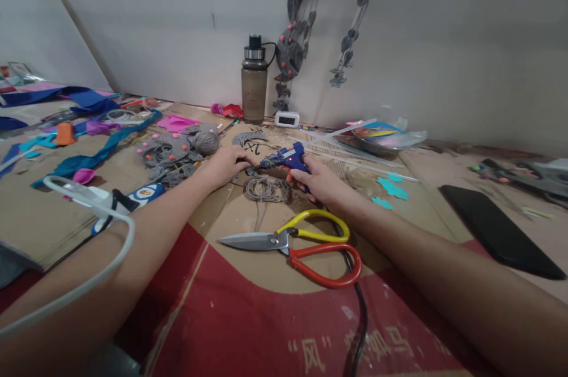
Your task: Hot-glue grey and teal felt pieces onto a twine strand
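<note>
My right hand (322,183) is closed around the handle of a blue hot glue gun (290,158), a finger at its orange trigger. The gun's nozzle points left, close to the fingertips of my left hand (227,165). Those fingertips are pinched together on a small grey felt piece (249,171), mostly hidden by the fingers. Just below the gun lies a loose coil of grey cord (267,187). Nearer to me rest large scissors (284,239) with one yellow and one red handle, blades partly apart. A curved grey felt piece (251,138) lies behind my left hand.
Grey felt shapes with pink and orange dots (166,149) and a yarn ball (206,141) lie left. A bottle (254,90) and small clock (286,119) stand behind. Teal cutouts (391,187) and a black phone (499,229) lie right; a white cable (126,235) crosses my left forearm.
</note>
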The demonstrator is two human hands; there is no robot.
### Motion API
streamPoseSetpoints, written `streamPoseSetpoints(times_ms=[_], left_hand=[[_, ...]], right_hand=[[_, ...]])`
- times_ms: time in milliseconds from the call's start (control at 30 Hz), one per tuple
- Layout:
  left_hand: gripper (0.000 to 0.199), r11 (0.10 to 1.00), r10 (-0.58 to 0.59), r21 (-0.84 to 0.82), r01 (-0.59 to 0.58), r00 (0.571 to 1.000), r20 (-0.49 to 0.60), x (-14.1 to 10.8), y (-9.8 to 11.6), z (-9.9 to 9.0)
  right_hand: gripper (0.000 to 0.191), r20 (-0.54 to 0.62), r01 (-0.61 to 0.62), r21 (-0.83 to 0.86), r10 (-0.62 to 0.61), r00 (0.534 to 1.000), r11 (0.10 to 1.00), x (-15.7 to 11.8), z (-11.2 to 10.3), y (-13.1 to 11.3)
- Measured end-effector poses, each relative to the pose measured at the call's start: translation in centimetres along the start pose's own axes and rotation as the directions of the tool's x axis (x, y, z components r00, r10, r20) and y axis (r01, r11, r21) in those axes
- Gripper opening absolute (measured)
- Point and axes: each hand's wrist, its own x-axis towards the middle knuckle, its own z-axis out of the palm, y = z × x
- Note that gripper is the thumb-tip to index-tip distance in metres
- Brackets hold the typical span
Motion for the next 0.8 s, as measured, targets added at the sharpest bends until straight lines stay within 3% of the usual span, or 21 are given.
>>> streamPoseSetpoints(times_ms=[300, 567, 800], left_hand=[[0.016, 1.0, -0.024, 0.001, 0.024, 1.0, 0.016, -0.07, 0.09, -0.04], [0.016, 1.0, -0.003, 0.009, 0.003, 1.0, 0.009, -0.07, -0.01, 0.0], [0.017, 1.0, -0.007, 0.022, 0.007, 1.0, 0.007, -0.1, 0.07, -0.05]], right_hand=[[0.004, 0.026, -0.058, 0.128, 0.055, 0.998, 0.99, -0.67, -0.55, -0.11], [0.009, 0.002, -0.049, 0.073, 0.049, 0.999, 0.996, -0.1, 0.02, -0.35], [0.006, 0.024, -0.058, 0.135, 0.056, 0.998, 0.989, -0.55, -0.47, -0.21]])
